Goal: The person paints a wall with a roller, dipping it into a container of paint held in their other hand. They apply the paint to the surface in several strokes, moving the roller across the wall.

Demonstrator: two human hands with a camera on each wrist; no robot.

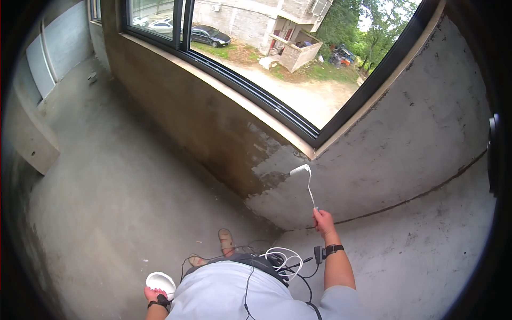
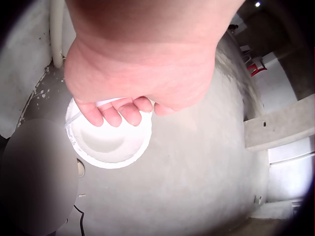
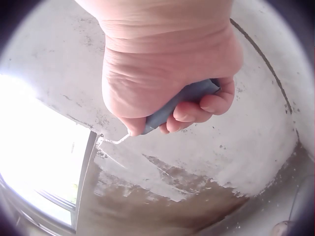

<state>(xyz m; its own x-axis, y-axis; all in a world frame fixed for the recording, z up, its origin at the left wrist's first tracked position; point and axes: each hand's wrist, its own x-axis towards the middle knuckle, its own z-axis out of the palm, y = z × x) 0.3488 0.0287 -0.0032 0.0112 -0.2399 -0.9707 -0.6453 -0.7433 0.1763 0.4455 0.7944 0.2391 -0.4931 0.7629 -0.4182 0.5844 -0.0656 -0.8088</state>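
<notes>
My right hand grips the blue-grey handle of a small paint roller. The white roller head is against the wall just below the window's lower corner, at the border between a pale coated area and bare brown wall. Low in the head view, my left hand holds a round white bucket by its rim, fingers curled over the edge. White material lies inside the bucket.
A black-framed window runs above the brown wall. The grey floor stretches to the left, past a low concrete block. Black and white cables hang at my waist, near my feet.
</notes>
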